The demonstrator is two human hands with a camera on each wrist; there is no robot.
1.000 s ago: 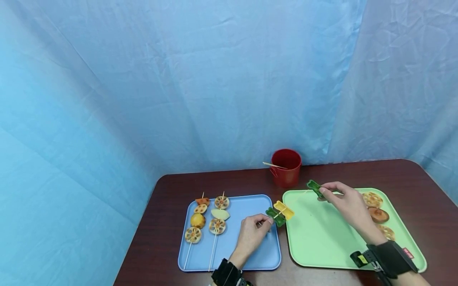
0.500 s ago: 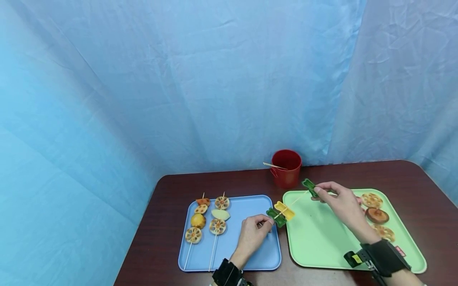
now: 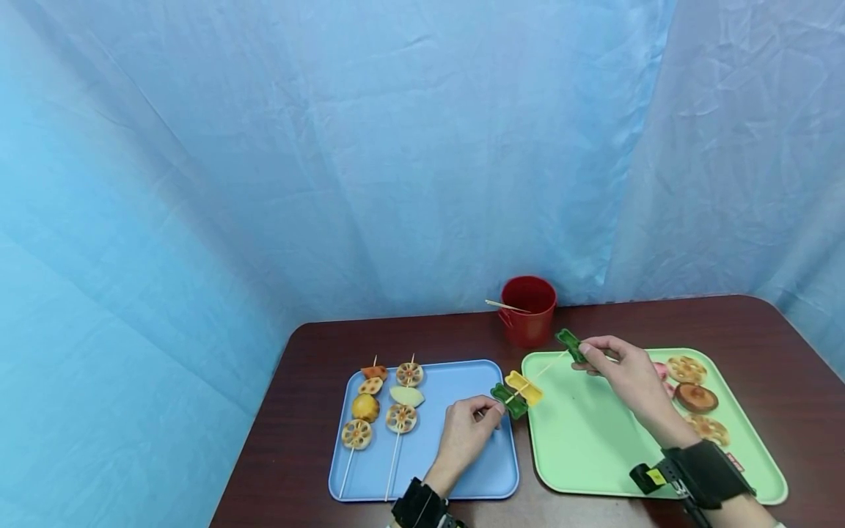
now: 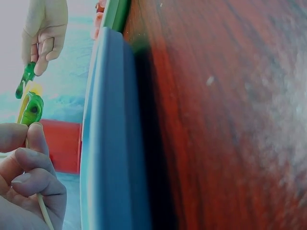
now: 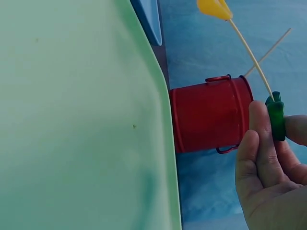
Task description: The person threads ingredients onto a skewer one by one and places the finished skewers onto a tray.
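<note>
Over the blue tray [image 3: 449, 469], my left hand [image 3: 465, 433] pinches a thin wooden skewer [image 5: 248, 52] near its lower pieces. Threaded on that skewer are a green pepper piece [image 3: 510, 402] and a yellow pepper piece [image 3: 525, 389]. My right hand [image 3: 630, 374] pinches another green pepper piece [image 5: 276, 117] between thumb and fingers, above the green tray [image 3: 587, 447]. In the right wrist view the skewer's tip meets the edge of this piece; how deep it goes cannot be told.
Two loaded skewers [image 3: 356, 434] with lotus root slices lie on the blue tray's left. A red bucket [image 3: 531, 323] holding a stick stands behind. Lotus slices [image 3: 706, 429], a brown round slice [image 3: 696, 398] and pink pieces lie on the green tray's right side.
My right hand has moved a little left with its green pepper piece, bringing it onto the skewer's tip. My left hand has stayed nearly still.
</note>
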